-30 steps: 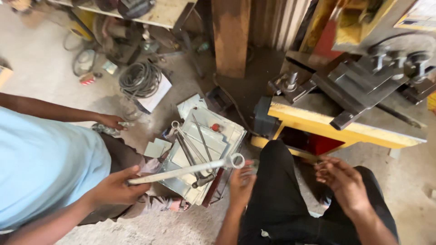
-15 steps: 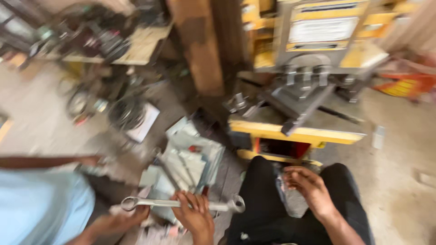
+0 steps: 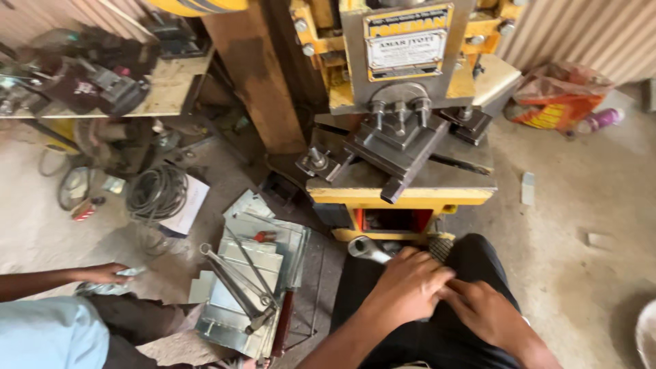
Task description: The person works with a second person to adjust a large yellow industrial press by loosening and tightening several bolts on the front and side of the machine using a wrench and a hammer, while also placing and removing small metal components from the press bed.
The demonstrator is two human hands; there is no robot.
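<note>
**Fingers Closed on Wrench at Press Base**

Fingers [image 3: 427, 270] of the left hand [image 3: 403, 287] are curled together around the shaft of a large steel wrench [image 3: 365, 249]. Only the wrench's ring end shows, projecting left of the knuckles, just in front of the yellow press base [image 3: 400, 197]. The right hand [image 3: 482, 311] rests on the black-trousered lap, its fingers bent and touching the left hand; whether it grips anything cannot be told.

Behind the wrench stands the yellow press machine [image 3: 403, 89], with a grey steel die block [image 3: 396, 147] bolted on its bed.

Left of the lap, a stack of grey sheet-metal pieces [image 3: 249, 287] lies on the floor, with long wrenches [image 3: 236, 287] lying across it. A coil of wire [image 3: 156, 193] and a white sheet of paper [image 3: 188, 208] lie farther left. Another person's hand [image 3: 102, 275], at the left edge, rests on a grey cloth [image 3: 109, 285].

A cluttered desk [image 3: 164, 99] stands at upper left. Floor [image 3: 581, 225] is dusty bare concrete. An orange bag [image 3: 557, 102] lies at upper right against a corrugated metal wall [image 3: 581, 27].
</note>
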